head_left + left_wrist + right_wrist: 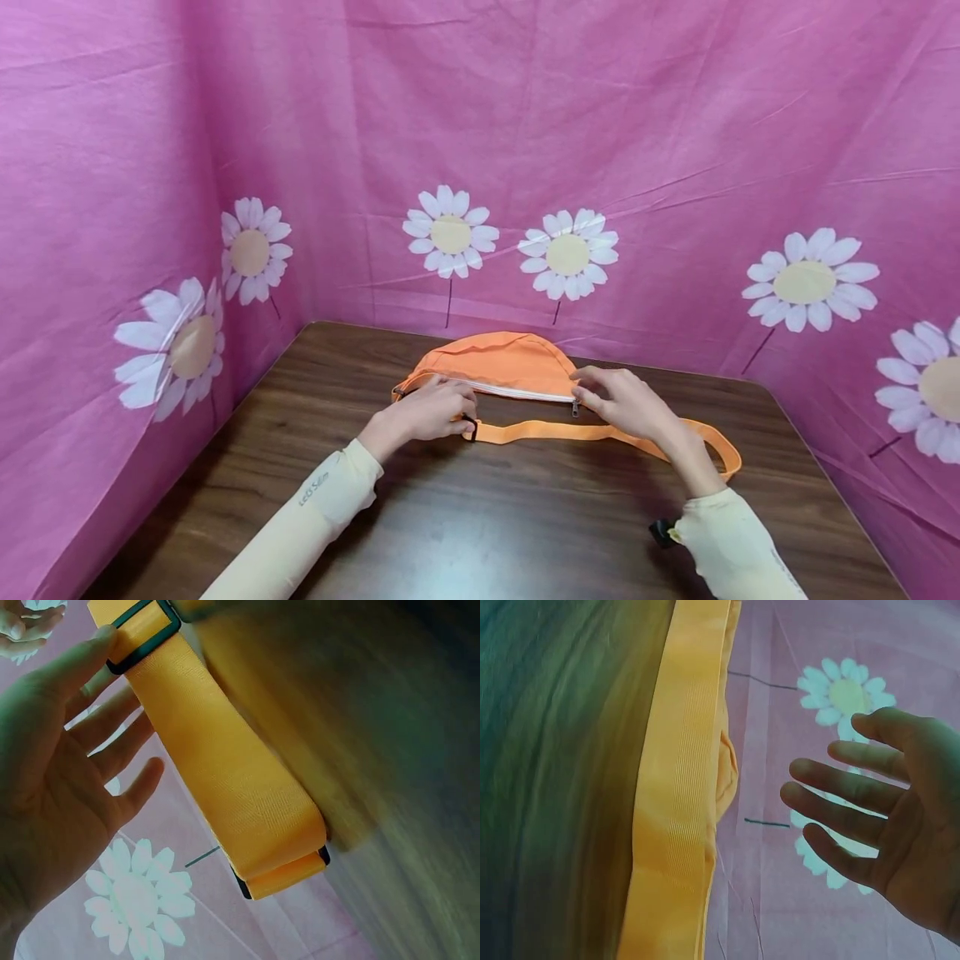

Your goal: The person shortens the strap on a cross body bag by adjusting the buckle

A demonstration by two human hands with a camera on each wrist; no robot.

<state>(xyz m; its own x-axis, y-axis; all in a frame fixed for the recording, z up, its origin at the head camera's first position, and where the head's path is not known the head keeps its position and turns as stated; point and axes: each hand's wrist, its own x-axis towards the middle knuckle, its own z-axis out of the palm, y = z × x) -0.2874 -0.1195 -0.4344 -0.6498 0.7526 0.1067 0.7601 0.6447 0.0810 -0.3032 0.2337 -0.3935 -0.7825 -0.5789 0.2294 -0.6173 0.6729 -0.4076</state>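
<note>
An orange waist bag (495, 357) lies toward the back of the table, its white zipper (517, 393) facing the person and a metal zipper pull (575, 408) at the right end. From it an orange strap (555, 430) runs along the front and loops round on the right. My left hand (431, 410) pinches the black strap slider (144, 655) between thumb and fingers, in front of the bag's left part. Beside the bag's right end is my right hand (626, 400), fingers spread and apart from the strap in the right wrist view (675, 750).
A dark wooden table (480, 517) carries the bag. By the right sleeve (738, 542) sits a small black piece (663, 533), partly covered by it. Pink cloth (645, 108) with white daisies hangs close behind the table and along both sides.
</note>
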